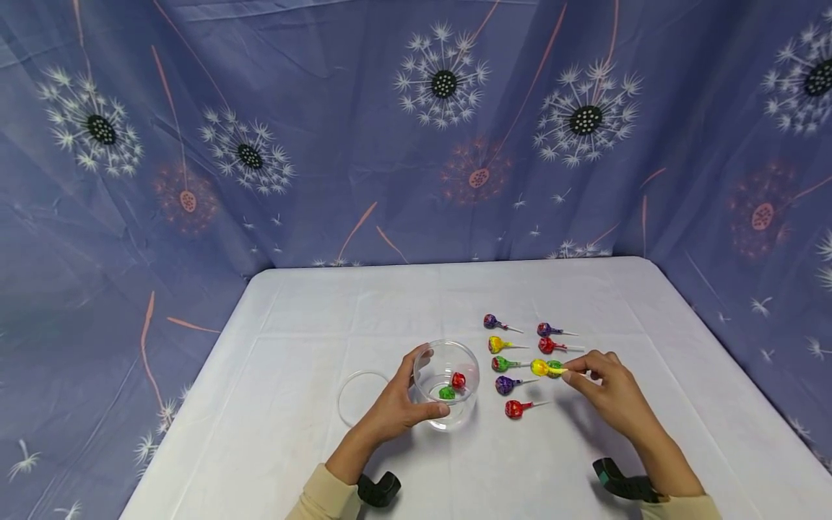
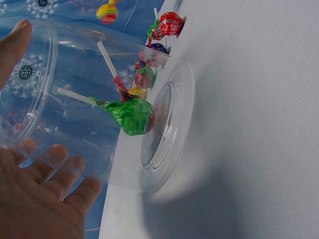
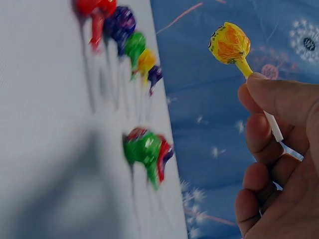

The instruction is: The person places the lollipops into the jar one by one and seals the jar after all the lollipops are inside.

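Observation:
My left hand [image 1: 399, 404] grips a clear plastic jar [image 1: 463, 415] by its side, thumb and fingers spread around the wall. Inside the jar lie a green lollipop [image 2: 132, 117] and a red lollipop [image 1: 458, 380], sticks pointing toward the mouth. Between thumb and forefinger, my right hand [image 1: 611, 393] pinches a yellow lollipop [image 3: 229, 44] by its stick, held up off the table. Below it, a green lollipop [image 3: 144, 147] lies on the cloth, partly covered by the yellow one in the head view.
Left of the jar lies a round clear lid [image 1: 339, 397]. Right of it several lollipops lie in two columns, among them a red one [image 1: 515, 409], a purple one [image 1: 504, 385] and a yellow one [image 1: 496, 344]. A white cloth [image 1: 292, 375] covers the table; a blue patterned curtain [image 1: 351, 144] hangs behind.

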The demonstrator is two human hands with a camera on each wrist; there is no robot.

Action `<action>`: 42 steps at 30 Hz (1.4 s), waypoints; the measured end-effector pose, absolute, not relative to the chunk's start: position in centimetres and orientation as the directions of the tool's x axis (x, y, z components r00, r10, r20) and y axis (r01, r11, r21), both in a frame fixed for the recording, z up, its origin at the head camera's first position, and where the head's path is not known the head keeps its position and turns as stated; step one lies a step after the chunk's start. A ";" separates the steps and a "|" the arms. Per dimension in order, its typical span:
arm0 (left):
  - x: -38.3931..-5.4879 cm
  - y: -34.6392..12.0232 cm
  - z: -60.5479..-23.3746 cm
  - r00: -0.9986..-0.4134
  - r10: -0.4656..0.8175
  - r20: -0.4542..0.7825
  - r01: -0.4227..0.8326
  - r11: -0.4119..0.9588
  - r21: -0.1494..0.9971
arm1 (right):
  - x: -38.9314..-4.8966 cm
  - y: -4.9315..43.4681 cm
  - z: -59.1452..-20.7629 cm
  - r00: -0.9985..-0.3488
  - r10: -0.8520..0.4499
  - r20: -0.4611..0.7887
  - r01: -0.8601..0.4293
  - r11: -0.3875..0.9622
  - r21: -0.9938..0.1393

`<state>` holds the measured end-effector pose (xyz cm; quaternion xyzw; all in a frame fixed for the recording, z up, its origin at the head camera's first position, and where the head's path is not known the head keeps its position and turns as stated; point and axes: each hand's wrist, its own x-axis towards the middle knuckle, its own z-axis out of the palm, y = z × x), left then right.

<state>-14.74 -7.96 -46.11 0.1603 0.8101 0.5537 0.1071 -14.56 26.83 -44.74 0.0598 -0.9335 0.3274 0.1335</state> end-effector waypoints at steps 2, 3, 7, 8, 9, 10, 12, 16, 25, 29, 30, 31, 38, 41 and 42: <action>-14.8 -8.0 -46.1 -0.925 0.380 0.007 0.145 0.334 0.931 | -14.6 26.3 -44.3 -0.956 -0.032 0.292 -0.213 0.761 -0.613; -14.8 -8.0 -46.1 -0.925 0.381 0.006 0.144 0.334 0.932 | -14.7 26.1 -44.2 -0.954 -0.039 0.297 -0.224 0.749 -0.623; -14.8 -8.0 -46.2 -0.924 0.383 0.001 0.139 0.333 0.932 | -14.9 25.1 -43.6 -0.940 -0.067 0.334 -0.284 0.696 -0.659; -14.8 -8.0 -46.3 -0.923 0.384 0.002 0.140 0.332 0.933 | -14.9 24.9 -43.4 -0.937 -0.071 0.341 -0.294 0.686 -0.665; -14.8 -8.0 -46.3 -0.923 0.385 0.008 0.145 0.328 0.933 | -14.9 24.6 -43.2 -0.937 -0.074 0.341 -0.298 0.680 -0.670; -14.8 -8.0 -46.3 -0.922 0.387 0.015 0.151 0.323 0.934 | -14.9 24.4 -43.0 -0.938 -0.076 0.337 -0.297 0.676 -0.674; -14.8 -8.0 -46.3 -0.921 0.389 0.028 0.162 0.315 0.935 | -15.0 23.9 -42.6 -0.943 -0.076 0.324 -0.288 0.673 -0.681; -14.8 -8.1 -46.4 -0.918 0.393 0.045 0.176 0.303 0.937 | -15.1 22.8 -41.7 -0.952 -0.077 0.298 -0.272 0.666 -0.695; -14.8 -8.0 -46.2 -0.924 0.383 0.026 0.159 0.321 0.933 | -15.8 20.3 -40.3 -0.929 -0.132 0.346 -0.352 0.606 -0.714; -14.8 -8.0 -46.2 -0.925 0.380 0.021 0.154 0.323 0.934 | -16.0 19.3 -40.0 -0.909 -0.169 0.381 -0.405 0.570 -0.715; -14.8 -8.0 -46.2 -0.925 0.380 0.021 0.154 0.324 0.934 | -16.1 19.0 -39.9 -0.906 -0.177 0.386 -0.414 0.565 -0.714; -14.8 -8.0 -46.2 -0.925 0.380 0.022 0.154 0.323 0.934 | -16.1 18.8 -39.9 -0.902 -0.186 0.389 -0.423 0.558 -0.714; -14.8 -8.0 -46.3 -0.926 0.378 0.022 0.151 0.315 0.937 | -16.5 17.2 -39.5 -0.895 -0.232 0.382 -0.445 0.539 -0.715; -14.8 -8.0 -46.2 -0.926 0.377 0.021 0.149 0.313 0.938 | -16.6 16.6 -39.4 -0.887 -0.254 0.386 -0.461 0.536 -0.707; -14.8 -8.0 -46.2 -0.926 0.377 0.019 0.146 0.313 0.938 | -16.6 16.4 -39.3 -0.885 -0.260 0.385 -0.464 0.535 -0.706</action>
